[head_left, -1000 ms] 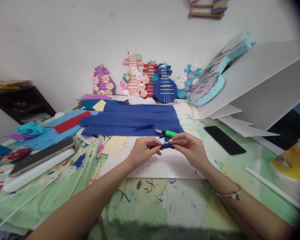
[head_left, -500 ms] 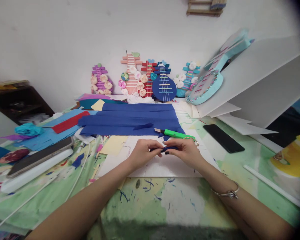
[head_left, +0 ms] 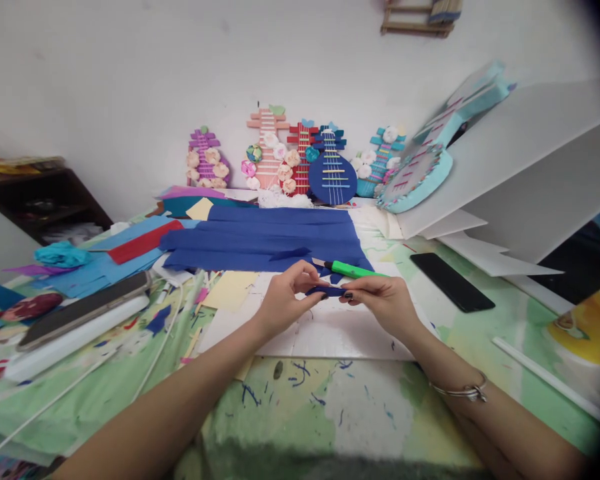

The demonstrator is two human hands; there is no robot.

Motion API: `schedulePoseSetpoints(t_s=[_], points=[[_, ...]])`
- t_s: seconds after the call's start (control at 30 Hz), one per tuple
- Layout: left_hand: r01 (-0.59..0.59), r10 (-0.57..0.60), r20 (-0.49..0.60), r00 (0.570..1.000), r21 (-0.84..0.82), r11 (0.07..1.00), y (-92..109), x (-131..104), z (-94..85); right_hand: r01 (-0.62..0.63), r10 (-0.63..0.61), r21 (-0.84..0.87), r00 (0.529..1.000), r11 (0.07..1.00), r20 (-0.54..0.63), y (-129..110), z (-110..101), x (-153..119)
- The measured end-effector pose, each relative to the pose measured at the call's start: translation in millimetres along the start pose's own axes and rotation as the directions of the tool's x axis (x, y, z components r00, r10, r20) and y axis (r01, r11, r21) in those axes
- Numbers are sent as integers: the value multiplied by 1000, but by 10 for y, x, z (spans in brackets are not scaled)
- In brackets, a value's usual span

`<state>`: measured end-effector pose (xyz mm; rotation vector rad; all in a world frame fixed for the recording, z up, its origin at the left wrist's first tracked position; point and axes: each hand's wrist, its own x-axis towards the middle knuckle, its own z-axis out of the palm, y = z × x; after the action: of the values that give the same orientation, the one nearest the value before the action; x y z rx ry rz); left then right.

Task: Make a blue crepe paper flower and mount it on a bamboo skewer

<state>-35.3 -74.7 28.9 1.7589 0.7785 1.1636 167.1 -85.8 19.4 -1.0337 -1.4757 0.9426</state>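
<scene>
A small dark blue strip [head_left: 326, 291], perhaps folded paper or foam, is stretched between my two hands above a white board [head_left: 300, 340]. My left hand [head_left: 290, 297] pinches its left end between thumb and fingers. At the other end, my right hand [head_left: 380, 300] grips it with thumb and fingertips. Just behind my right hand lies a green craft knife [head_left: 353, 269], its blade pointing left. Beyond it, creased blue paper sheets [head_left: 260, 233] cover the back of the board area.
Several decorated lute-shaped crafts, among them a blue one [head_left: 333, 177], lean on the wall. A black phone [head_left: 450, 281] and yellow container [head_left: 593, 327] stand right. Left are another phone [head_left: 87, 310], a white cable [head_left: 166, 337] and coloured paper. Blue scraps litter the green tablecloth [head_left: 260, 427].
My hands have drawn slightly apart, so more of the blue strip shows between them. My left fingers have lifted and curled. The view has shifted slightly.
</scene>
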Motion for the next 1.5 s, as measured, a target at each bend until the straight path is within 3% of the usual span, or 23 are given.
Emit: schedulePoseSetpoints(t_s=[0.2, 0.4, 0.57, 0.9, 1.13, 1.23, 1.33, 1.5], points=[[36, -31, -69, 997, 75, 997, 20, 19, -22, -2, 4, 36, 999, 999, -52, -37, -19, -8], [167, -171, -80, 982, -57, 984, 55, 22, -36, 4, -1, 38, 998, 999, -62, -63, -26, -8], [147, -163, -102, 981, -144, 979, 42, 22, -40, -5, 8, 55, 998, 998, -54, -70, -19, -7], [216, -224, -137, 965, -67, 974, 138, 28, -64, -55, 59, 51, 996, 997, -66, -113, -6, -5], [148, -147, 13, 989, -53, 988, 46, 39, -24, -19, 19, -13, 1000, 1000, 3, -101, 52, -43], [237, -230, 88, 969, -78, 968, 51, 24, 17, 14, -9, -50, 994, 999, 105, -94, 106, -78], [305, -300, 90, 950, -42, 952, 60, 14, 15, 23, -11, -59, 983, 998, 184, -101, 137, -99], [365, -359, 99, 928, -61, 929, -19, 41, -54, 3, 10, -88, 989, 996, 148, -69, 103, -65]])
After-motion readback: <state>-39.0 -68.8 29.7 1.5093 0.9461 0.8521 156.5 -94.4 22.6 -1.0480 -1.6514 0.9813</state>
